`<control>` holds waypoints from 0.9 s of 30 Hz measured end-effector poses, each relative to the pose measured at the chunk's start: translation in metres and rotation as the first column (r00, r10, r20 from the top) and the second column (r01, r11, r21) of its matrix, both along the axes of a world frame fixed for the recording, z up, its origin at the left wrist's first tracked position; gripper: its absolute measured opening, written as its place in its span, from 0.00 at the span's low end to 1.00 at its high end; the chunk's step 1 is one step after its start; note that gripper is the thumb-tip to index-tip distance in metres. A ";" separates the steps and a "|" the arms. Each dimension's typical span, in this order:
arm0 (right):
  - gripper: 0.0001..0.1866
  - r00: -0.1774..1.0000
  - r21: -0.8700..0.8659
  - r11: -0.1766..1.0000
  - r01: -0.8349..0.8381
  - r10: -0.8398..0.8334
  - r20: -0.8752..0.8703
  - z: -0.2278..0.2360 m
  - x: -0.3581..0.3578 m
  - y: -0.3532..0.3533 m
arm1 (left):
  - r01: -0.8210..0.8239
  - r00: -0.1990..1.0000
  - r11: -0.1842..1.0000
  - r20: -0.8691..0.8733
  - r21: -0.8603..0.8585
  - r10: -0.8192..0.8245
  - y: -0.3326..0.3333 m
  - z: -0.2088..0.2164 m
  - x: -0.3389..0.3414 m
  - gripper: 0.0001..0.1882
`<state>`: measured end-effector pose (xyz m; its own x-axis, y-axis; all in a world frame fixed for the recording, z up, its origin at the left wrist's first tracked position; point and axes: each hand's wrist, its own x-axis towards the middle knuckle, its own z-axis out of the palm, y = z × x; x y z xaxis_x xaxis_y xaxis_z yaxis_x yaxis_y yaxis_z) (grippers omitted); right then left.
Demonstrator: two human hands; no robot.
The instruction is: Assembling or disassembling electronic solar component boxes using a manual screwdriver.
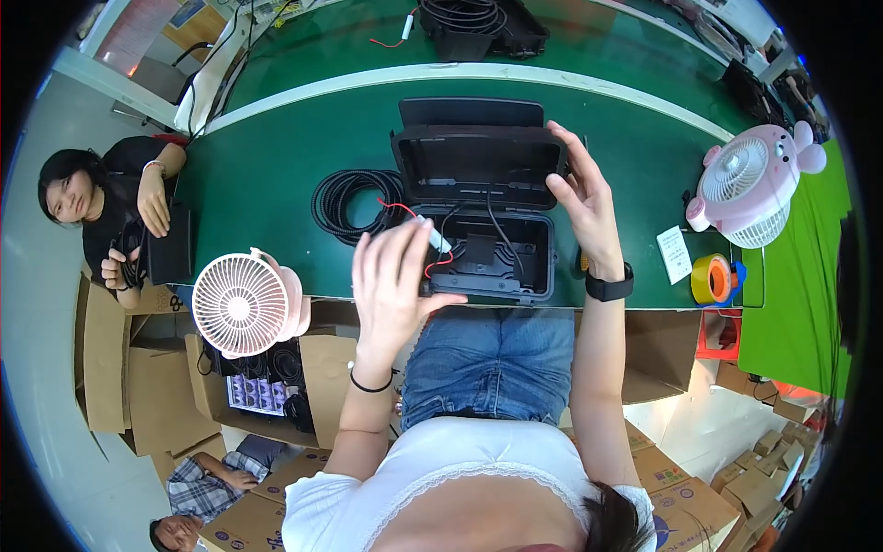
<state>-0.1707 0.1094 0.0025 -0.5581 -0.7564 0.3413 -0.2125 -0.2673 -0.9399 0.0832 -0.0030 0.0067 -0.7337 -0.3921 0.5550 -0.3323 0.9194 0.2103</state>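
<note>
Between the two hands stands a black rectangular plastic box [480,248], its hinged lid [478,166] raised on the side away from the person. Right of it, the right hand [589,207] has thumb and fingers well apart, their tips at the lid's right edge; how firmly they press, I cannot tell. The left hand [391,285] hovers at the box's near left corner, fingers slightly spread and thumb stretched along the front edge. Just past its fingertips lies a small white connector [440,241] with thin red wire; whether they touch is unclear. Beyond that hand rests a coil of black cable [329,207]. To its left is a round pale-pink fan [248,304]; well right of the right hand sits a yellow tape roll [711,279].
</note>
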 end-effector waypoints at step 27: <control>0.24 0.992 -0.067 0.992 0.106 -0.101 0.072 -0.012 0.007 0.007 | 0.146 0.948 0.988 0.291 -0.041 -0.128 0.040 0.027 -0.032 0.34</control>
